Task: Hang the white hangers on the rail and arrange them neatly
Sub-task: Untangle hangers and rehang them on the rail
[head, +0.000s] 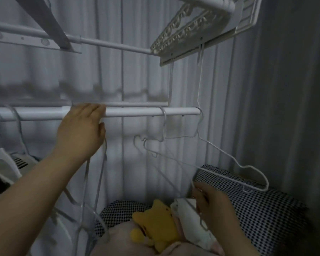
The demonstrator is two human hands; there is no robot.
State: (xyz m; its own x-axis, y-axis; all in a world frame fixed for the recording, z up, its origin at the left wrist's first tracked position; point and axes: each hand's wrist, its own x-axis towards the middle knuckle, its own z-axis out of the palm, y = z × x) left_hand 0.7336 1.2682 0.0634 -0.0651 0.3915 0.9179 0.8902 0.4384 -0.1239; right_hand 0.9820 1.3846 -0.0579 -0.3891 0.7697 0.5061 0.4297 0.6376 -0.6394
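Observation:
A white rail (146,112) runs across the middle of the head view. My left hand (81,130) is raised at the rail, fingers over it, and a white hanger (100,174) hangs blurred from under the palm. My right hand (209,200), low on the right, grips a bunch of white wire hangers (166,163) whose hooks point up and left below the rail. One white hanger (231,157) hangs at the rail's right end, with another hook (163,122) beside it. More hangers (18,130) hang at the far left.
Above is a second white rail (107,44) and a folding drying rack (192,28). A white curtain fills the background. Below lie checkered pillows (262,206), a yellow soft toy (155,222) and white cloth (190,222). A white appliance (17,161) sits at left.

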